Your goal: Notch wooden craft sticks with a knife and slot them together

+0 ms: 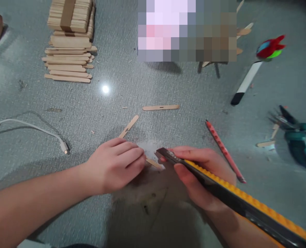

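In my right hand [204, 172] is a black and yellow utility knife [235, 193], its tip end pointing left toward my other hand. My left hand [119, 165] rests low over the table with its fingers curled round a wooden craft stick [154, 163], whose end sticks out on the right. Just beyond my left knuckles lies another craft stick [129, 125] with a notch cut in it, its near end hidden by the hand. Farther off, a third stick [161, 107] with a small slot in its middle lies flat.
Bundled craft sticks [72, 17] and several loose ones lie at the upper left. A white cable [39, 128] crosses the left side. To the right are a red pencil [225, 151], a white marker [247, 82] and green-handled pliers [301, 137]. The top centre is pixelated.
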`<act>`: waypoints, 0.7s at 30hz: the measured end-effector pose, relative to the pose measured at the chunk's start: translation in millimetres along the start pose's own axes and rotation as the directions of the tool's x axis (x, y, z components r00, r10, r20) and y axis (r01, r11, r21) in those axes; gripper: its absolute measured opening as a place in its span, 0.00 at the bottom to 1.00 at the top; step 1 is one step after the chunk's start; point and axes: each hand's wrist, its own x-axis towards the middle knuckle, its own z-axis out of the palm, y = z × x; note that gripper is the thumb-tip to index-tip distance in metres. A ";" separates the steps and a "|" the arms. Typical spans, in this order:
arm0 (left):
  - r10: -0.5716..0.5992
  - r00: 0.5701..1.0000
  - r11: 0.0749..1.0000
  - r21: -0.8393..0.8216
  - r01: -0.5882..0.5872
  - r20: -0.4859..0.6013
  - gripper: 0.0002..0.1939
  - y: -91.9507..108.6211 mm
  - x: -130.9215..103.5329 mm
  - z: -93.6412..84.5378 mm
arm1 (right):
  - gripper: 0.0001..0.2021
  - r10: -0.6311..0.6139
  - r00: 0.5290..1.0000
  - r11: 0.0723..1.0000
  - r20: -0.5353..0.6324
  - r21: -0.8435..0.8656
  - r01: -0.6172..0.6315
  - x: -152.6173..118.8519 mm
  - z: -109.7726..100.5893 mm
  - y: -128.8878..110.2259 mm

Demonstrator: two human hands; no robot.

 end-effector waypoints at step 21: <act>-0.139 0.987 0.990 -0.013 0.140 0.084 0.12 -4.7 -9.6 -13.7 | 0.14 -0.205 0.942 0.972 0.265 -0.059 0.228 11.8 -2.7 -3.9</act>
